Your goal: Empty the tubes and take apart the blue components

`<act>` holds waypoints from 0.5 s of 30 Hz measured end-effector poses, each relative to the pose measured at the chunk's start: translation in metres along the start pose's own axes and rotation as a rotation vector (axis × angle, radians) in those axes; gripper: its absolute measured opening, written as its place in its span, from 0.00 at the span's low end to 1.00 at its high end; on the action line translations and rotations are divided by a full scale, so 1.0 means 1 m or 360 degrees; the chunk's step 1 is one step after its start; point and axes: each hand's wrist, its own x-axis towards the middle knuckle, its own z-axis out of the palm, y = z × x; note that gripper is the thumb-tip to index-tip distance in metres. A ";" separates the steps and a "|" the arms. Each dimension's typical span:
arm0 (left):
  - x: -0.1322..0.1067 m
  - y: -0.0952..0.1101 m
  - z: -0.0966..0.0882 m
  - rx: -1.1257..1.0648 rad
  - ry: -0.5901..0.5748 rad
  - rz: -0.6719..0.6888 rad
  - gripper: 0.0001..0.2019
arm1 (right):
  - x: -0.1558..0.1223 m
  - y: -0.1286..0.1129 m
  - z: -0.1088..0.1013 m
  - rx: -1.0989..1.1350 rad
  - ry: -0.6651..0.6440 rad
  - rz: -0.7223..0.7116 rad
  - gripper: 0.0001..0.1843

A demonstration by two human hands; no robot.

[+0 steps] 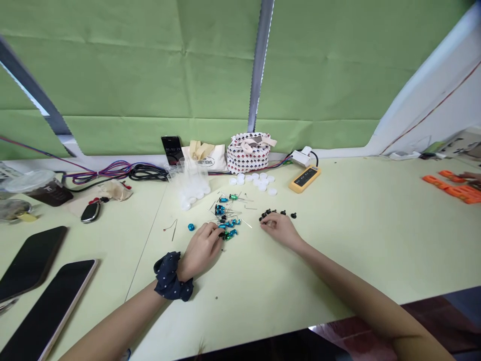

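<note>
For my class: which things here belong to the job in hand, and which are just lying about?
Likely in the job:
blue and green pieces by the left hand
black pieces by the right hand
perhaps white caps

Apparently lying about:
key fob
lidded cup
patterned pouch

Bright, even light; soft shadows on table (361, 240); frame edges stretched.
</note>
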 end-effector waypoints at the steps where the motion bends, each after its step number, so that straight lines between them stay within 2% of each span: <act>1: 0.000 0.000 0.001 0.0004 -0.0002 0.0004 0.14 | -0.002 0.003 -0.003 -0.0128 0.0033 -0.0039 0.06; 5: 0.000 0.000 0.003 0.0011 -0.0002 0.0021 0.18 | 0.001 0.002 -0.005 -0.0268 0.0185 -0.0202 0.06; 8: 0.001 0.002 0.001 0.0012 -0.0017 0.0023 0.19 | 0.029 -0.015 0.004 -0.0254 0.0218 -0.0416 0.08; 11: 0.000 0.004 -0.001 0.0004 -0.0019 0.0025 0.18 | 0.074 -0.035 0.021 -0.0382 0.0042 -0.0583 0.13; 15: -0.001 0.004 -0.003 -0.0005 0.0014 0.0020 0.15 | 0.131 -0.049 0.045 -0.0724 -0.0387 -0.0526 0.13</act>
